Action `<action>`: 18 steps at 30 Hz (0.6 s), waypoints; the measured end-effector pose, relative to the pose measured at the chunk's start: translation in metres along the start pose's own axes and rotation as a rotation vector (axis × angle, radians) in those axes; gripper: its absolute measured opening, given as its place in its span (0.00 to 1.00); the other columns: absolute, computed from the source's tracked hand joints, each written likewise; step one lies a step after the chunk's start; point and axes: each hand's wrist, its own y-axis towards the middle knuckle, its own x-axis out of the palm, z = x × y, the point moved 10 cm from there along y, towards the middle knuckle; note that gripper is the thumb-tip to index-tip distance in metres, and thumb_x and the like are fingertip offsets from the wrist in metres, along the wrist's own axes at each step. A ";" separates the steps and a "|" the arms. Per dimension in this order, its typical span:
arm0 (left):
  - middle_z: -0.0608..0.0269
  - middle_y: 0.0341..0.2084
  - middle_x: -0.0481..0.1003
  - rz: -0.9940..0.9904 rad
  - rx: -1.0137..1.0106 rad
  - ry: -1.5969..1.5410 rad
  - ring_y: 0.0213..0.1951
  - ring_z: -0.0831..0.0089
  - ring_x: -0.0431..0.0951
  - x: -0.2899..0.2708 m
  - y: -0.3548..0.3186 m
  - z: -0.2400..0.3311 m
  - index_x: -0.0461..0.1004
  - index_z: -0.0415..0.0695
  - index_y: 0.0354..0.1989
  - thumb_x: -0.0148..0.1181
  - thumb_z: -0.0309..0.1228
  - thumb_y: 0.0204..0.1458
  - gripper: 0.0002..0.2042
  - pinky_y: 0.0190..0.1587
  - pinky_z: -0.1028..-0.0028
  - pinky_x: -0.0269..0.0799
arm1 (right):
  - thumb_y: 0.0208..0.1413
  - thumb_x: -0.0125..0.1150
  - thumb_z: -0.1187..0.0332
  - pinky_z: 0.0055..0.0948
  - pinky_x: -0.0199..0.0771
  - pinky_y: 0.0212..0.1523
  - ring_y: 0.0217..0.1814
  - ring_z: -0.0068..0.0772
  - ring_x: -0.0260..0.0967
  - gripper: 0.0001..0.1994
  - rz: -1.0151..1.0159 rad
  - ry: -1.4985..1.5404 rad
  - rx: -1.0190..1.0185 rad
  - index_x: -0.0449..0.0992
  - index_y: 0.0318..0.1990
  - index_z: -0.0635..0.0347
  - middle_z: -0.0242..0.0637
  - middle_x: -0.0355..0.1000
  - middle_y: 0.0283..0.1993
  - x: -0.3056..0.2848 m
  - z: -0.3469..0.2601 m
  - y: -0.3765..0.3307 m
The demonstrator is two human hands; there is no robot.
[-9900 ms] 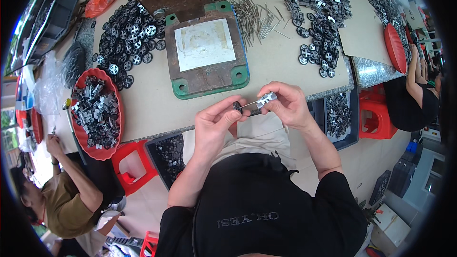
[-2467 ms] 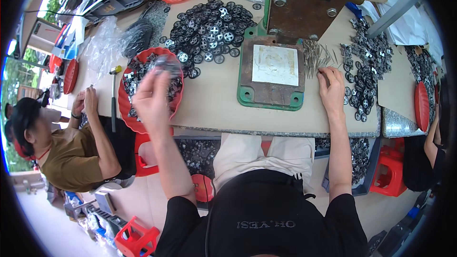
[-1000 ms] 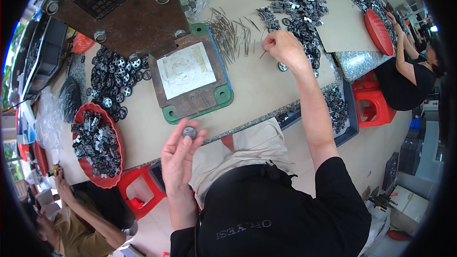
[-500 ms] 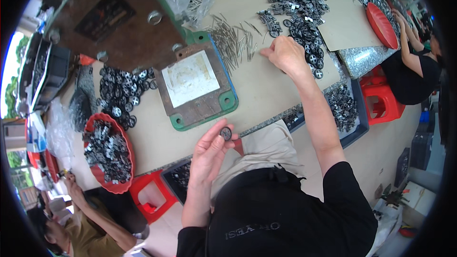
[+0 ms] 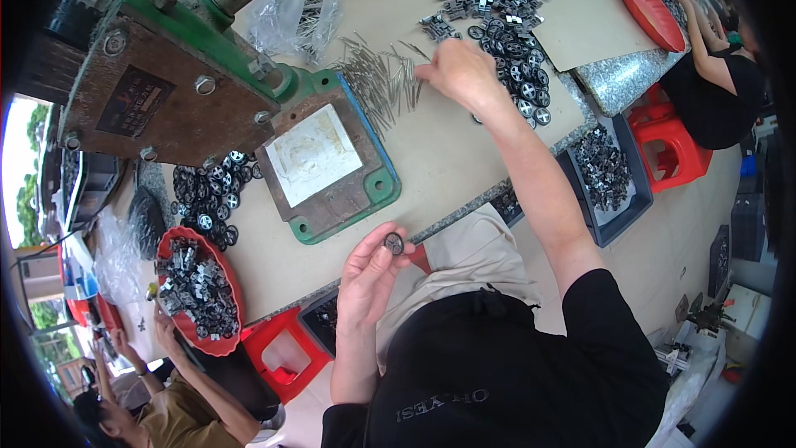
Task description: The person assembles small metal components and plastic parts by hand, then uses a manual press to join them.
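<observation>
One dark nameplate (image 5: pixel 135 102) marks the press (image 5: pixel 215 112); lettering crosses the black T-shirt (image 5: pixel 506 365). Palm up near the table edge (image 5: pixel 463 207), the left hand (image 5: pixel 371 275) pinches a black wheel (image 5: pixel 394 243); beside metal pins (image 5: pixel 373 79), the right hand (image 5: pixel 464 73) bends knuckles-up, grasp unclear.

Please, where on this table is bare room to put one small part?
One bare patch lies between the press base and the right forearm; another between that base and the red bowl. It is crowded at the metal pins beside the right hand and in the left wheel pile and right wheel pile.
</observation>
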 end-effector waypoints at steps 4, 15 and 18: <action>0.53 0.46 0.70 -0.014 -0.018 0.008 0.43 0.65 0.73 0.004 0.003 -0.002 0.63 0.37 0.54 0.50 0.26 0.54 0.18 0.42 0.73 0.71 | 0.39 0.63 0.66 0.38 0.71 0.38 0.36 0.47 0.73 0.09 -0.074 -0.118 -0.049 0.78 0.25 0.64 0.49 0.73 0.28 0.030 -0.016 0.006; 0.51 0.47 0.69 0.021 -0.002 -0.033 0.44 0.63 0.73 -0.005 0.001 -0.001 0.63 0.37 0.53 0.50 0.25 0.54 0.17 0.47 0.73 0.72 | 0.39 0.59 0.71 0.36 0.70 0.41 0.36 0.44 0.72 0.06 -0.211 -0.092 0.007 0.76 0.25 0.63 0.48 0.73 0.29 0.030 0.003 -0.008; 0.50 0.47 0.69 0.037 0.025 -0.053 0.45 0.62 0.73 -0.002 0.004 0.003 0.63 0.37 0.53 0.50 0.24 0.54 0.17 0.49 0.71 0.71 | 0.41 0.58 0.70 0.37 0.70 0.40 0.36 0.46 0.72 0.06 -0.179 -0.234 -0.109 0.76 0.25 0.64 0.48 0.73 0.30 0.038 -0.011 -0.014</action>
